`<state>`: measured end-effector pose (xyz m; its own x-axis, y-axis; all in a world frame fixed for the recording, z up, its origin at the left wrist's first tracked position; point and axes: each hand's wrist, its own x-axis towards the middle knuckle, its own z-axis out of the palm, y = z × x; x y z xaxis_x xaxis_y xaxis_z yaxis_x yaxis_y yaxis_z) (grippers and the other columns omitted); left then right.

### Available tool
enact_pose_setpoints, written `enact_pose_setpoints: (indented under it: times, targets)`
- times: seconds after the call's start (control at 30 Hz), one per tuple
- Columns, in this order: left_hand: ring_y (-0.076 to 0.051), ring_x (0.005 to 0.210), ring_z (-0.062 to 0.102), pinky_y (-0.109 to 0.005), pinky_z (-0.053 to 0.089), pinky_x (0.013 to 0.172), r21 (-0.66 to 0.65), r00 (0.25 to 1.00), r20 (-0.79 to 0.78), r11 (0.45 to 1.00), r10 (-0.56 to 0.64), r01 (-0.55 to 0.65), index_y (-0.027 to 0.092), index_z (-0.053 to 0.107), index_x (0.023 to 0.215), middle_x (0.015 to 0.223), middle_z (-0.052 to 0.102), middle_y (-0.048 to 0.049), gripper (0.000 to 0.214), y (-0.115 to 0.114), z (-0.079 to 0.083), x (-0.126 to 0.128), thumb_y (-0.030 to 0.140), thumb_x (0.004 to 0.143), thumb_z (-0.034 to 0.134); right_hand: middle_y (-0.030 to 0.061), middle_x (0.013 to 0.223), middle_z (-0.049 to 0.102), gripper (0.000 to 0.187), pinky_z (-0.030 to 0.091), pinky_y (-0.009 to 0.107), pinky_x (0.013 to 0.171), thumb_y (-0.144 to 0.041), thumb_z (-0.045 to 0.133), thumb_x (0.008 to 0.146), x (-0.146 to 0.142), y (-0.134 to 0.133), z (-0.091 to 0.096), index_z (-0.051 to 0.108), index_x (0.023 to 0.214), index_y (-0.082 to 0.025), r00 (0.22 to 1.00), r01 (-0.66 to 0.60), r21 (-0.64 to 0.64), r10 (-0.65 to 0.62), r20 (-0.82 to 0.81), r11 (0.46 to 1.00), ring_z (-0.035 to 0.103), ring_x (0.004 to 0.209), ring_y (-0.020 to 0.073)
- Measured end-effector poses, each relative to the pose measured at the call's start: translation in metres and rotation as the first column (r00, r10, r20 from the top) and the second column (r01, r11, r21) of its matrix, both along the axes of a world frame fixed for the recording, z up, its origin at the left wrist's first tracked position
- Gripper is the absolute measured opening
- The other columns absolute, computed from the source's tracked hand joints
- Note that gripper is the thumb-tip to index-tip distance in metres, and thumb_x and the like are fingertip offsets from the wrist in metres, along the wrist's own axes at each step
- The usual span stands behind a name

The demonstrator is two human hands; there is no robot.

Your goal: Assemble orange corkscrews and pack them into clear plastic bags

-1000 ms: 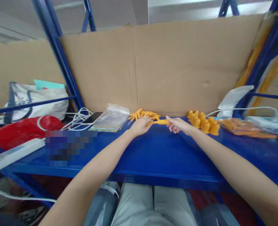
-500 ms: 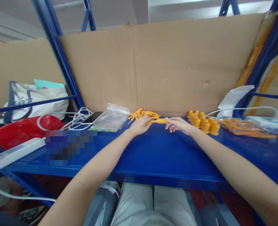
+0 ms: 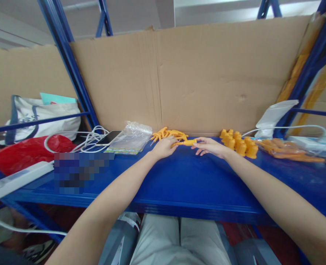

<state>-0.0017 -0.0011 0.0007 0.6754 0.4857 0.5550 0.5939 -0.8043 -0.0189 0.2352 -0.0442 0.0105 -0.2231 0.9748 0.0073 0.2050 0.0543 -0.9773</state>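
My left hand is closed around one end of a slim yellow-orange plastic piece, which lies level just above the blue table. At its other end, the thumb and forefinger of my right hand pinch the tip, the other fingers loosely curled below. The end inside my left hand is hidden by the fingers. Right behind my left hand lies a heap of orange plastic parts with branching, finger-like shapes. To the right of my right hand stand several orange cup-shaped parts grouped together.
A clear plastic bag and a phone lie left of the heap, beside coiled white cables. Farther left are a red bag and a white power strip. A bag of orange parts lies right. Cardboard walls the back.
My right fingers have shifted slightly left along the piece's end, and more of its ridged middle shows. My left hand has stayed in place.
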Motion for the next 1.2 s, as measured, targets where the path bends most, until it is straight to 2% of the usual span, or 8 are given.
enact_pose_setpoints:
  times: [0.07, 0.17, 0.33, 0.53, 0.8, 1.2]
  targets:
    - [-0.022, 0.096, 0.062, -0.038, 0.051, 0.086, -0.002, 1.000, 0.000, 1.000, 0.000, 0.000, 0.014, 0.065, 0.092, 0.095, 0.066, -0.0088, 0.013, 0.000, 0.000, 0.000, 0.017, 0.087, 0.053, 0.0073, 0.090, 0.073, 0.024, 0.051, 0.017, 0.052, -0.025, 0.071, 0.082, 0.000, 0.001, 0.000, 0.060, 0.101, -0.016, 1.000, 0.007, 0.012, -0.008, 0.008, 1.000, 0.065, 0.058, 0.0092]
    - [-0.021, 0.096, 0.062, -0.038, 0.050, 0.086, -0.003, 1.000, 0.008, 1.000, 0.000, 0.000, 0.015, 0.065, 0.092, 0.096, 0.066, -0.0086, 0.013, 0.000, 0.000, 0.000, 0.017, 0.087, 0.053, 0.0080, 0.083, 0.074, 0.021, 0.049, 0.016, 0.050, -0.031, 0.067, 0.085, -0.002, 0.000, 0.001, 0.062, 0.096, -0.014, 0.999, 0.027, 0.029, -0.028, 0.021, 0.999, 0.064, 0.056, 0.0092]
    - [-0.021, 0.095, 0.062, -0.039, 0.051, 0.085, 0.022, 0.999, 0.013, 0.999, -0.030, 0.030, 0.016, 0.065, 0.092, 0.094, 0.066, -0.0077, 0.013, 0.001, -0.001, 0.001, 0.019, 0.088, 0.053, 0.0080, 0.063, 0.070, 0.032, 0.044, 0.016, 0.042, -0.045, 0.059, 0.088, -0.007, -0.003, 0.004, 0.061, 0.084, -0.013, 0.995, 0.087, 0.010, -0.087, 0.043, 0.996, 0.059, 0.044, 0.0093]
    - [-0.020, 0.092, 0.062, -0.038, 0.051, 0.083, 0.034, 0.999, 0.018, 0.999, -0.038, 0.037, 0.017, 0.065, 0.094, 0.093, 0.065, -0.0065, 0.015, 0.002, -0.003, 0.001, 0.021, 0.088, 0.052, 0.0055, 0.051, 0.065, 0.037, 0.037, 0.014, 0.034, -0.048, 0.057, 0.089, -0.010, -0.003, 0.007, 0.058, 0.075, -0.013, 0.989, 0.128, -0.010, -0.127, 0.077, 0.992, 0.054, 0.036, 0.0077]
    - [-0.020, 0.091, 0.062, -0.037, 0.051, 0.082, 0.039, 0.999, 0.014, 0.999, -0.033, 0.032, 0.017, 0.065, 0.094, 0.093, 0.066, -0.0072, 0.015, 0.001, -0.003, 0.000, 0.021, 0.088, 0.052, 0.0053, 0.048, 0.062, 0.041, 0.035, 0.015, 0.033, -0.048, 0.057, 0.089, -0.014, -0.006, 0.009, 0.058, 0.067, -0.014, 0.983, 0.163, 0.004, -0.163, 0.084, 0.987, 0.053, 0.036, 0.0079]
    - [-0.021, 0.094, 0.062, -0.040, 0.051, 0.086, 0.005, 0.999, 0.020, 0.999, -0.034, 0.034, 0.016, 0.065, 0.094, 0.096, 0.067, -0.0083, 0.015, -0.001, -0.001, 0.000, 0.024, 0.088, 0.054, 0.0048, 0.049, 0.062, 0.041, 0.035, 0.015, 0.033, -0.047, 0.054, 0.090, -0.014, -0.004, 0.007, 0.057, 0.067, -0.013, 0.983, 0.176, -0.033, -0.174, 0.064, 0.984, 0.052, 0.035, 0.0077]
